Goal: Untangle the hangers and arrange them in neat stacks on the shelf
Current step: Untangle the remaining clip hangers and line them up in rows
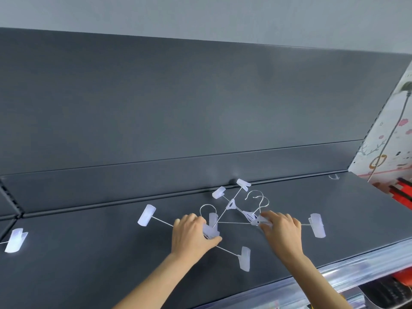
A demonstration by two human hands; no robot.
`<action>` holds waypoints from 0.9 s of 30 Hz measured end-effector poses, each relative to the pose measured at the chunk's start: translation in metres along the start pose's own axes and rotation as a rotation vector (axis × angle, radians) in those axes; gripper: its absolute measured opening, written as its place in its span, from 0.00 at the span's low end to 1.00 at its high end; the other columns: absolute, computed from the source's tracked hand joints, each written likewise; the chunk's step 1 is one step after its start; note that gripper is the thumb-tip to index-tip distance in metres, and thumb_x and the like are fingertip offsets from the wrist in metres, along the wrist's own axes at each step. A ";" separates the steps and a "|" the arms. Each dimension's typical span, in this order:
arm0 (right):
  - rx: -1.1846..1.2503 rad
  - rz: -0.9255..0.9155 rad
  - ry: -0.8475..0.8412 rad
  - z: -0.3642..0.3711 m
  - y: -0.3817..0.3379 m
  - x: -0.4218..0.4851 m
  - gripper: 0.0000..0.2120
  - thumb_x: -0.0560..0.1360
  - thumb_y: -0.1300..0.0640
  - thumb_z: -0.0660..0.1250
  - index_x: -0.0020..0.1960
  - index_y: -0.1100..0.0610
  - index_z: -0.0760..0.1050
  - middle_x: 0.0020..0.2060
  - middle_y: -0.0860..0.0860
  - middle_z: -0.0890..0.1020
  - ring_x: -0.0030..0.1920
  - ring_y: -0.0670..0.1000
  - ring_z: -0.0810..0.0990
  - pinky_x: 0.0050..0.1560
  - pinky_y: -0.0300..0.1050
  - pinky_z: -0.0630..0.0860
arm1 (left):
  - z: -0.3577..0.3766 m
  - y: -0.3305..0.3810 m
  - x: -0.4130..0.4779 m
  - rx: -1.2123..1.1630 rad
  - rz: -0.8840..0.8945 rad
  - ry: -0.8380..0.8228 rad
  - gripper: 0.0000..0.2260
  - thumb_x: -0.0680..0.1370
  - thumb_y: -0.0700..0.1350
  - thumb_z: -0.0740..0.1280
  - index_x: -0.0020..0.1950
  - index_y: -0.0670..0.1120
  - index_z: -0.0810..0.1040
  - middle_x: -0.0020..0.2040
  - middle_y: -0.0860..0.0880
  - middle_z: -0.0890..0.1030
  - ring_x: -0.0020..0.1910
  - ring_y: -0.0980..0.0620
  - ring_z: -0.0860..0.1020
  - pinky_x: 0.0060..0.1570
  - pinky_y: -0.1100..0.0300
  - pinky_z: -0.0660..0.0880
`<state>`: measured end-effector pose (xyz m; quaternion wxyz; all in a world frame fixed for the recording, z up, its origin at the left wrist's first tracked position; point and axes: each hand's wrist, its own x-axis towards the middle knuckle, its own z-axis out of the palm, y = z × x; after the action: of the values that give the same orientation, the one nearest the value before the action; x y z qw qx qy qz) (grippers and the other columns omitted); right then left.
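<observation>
The left hand (pixel 194 236) and right hand (pixel 284 231) each grip part of the tangled hangers (pixel 231 205) on the shelf (pixel 89 253); no stack is formed yet.

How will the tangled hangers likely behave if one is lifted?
The tangled hangers probably feel light: thin wire, small translucent clips. Lifting one likely drags others, since they cross and interlock. They may slide on the smooth shelf.
</observation>
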<state>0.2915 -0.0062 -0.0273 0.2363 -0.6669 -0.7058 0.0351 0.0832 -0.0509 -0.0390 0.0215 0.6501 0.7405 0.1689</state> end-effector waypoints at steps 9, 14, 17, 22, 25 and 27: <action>0.047 0.036 0.020 -0.012 0.019 0.001 0.10 0.71 0.58 0.67 0.52 0.53 0.80 0.44 0.54 0.84 0.49 0.58 0.76 0.52 0.46 0.61 | -0.009 -0.013 0.013 -0.060 -0.035 -0.058 0.27 0.66 0.67 0.65 0.60 0.52 0.74 0.56 0.55 0.75 0.58 0.53 0.72 0.54 0.59 0.61; 0.148 0.029 0.099 -0.021 0.013 0.005 0.09 0.71 0.59 0.69 0.52 0.54 0.80 0.43 0.54 0.84 0.49 0.59 0.76 0.53 0.46 0.59 | -0.007 -0.025 0.012 -0.174 -0.075 -0.098 0.40 0.62 0.68 0.43 0.62 0.49 0.75 0.58 0.53 0.76 0.56 0.53 0.76 0.59 0.59 0.63; 0.230 -0.002 0.078 -0.021 0.001 0.004 0.10 0.70 0.60 0.70 0.51 0.54 0.80 0.43 0.53 0.84 0.47 0.58 0.77 0.55 0.48 0.63 | -0.014 -0.036 0.010 -0.299 -0.060 -0.050 0.17 0.78 0.48 0.53 0.53 0.44 0.79 0.50 0.52 0.76 0.43 0.52 0.81 0.46 0.66 0.69; 0.441 -0.059 -0.077 -0.020 -0.028 -0.002 0.10 0.70 0.61 0.70 0.51 0.54 0.80 0.41 0.52 0.83 0.46 0.56 0.76 0.55 0.51 0.71 | -0.034 -0.062 -0.006 -0.377 -0.085 0.045 0.12 0.78 0.35 0.55 0.43 0.51 0.71 0.40 0.56 0.71 0.31 0.69 0.76 0.34 0.72 0.67; 0.508 -0.106 -0.127 -0.014 -0.050 -0.006 0.10 0.70 0.61 0.70 0.51 0.54 0.80 0.40 0.48 0.82 0.46 0.55 0.77 0.52 0.47 0.72 | -0.049 -0.090 -0.025 -0.410 -0.132 0.056 0.13 0.78 0.36 0.55 0.43 0.54 0.68 0.40 0.55 0.72 0.32 0.66 0.78 0.39 0.61 0.73; 0.551 -0.132 -0.154 -0.008 -0.068 -0.009 0.09 0.70 0.61 0.70 0.50 0.54 0.80 0.36 0.43 0.79 0.46 0.54 0.77 0.50 0.45 0.71 | -0.063 -0.112 -0.039 -0.439 -0.180 0.080 0.14 0.78 0.37 0.56 0.44 0.57 0.66 0.41 0.52 0.73 0.30 0.62 0.80 0.41 0.52 0.75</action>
<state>0.2315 -0.0249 0.0020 0.3558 -0.5256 -0.7274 0.2608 -0.0337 -0.1134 -0.0184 0.1479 0.5539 0.7414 0.3489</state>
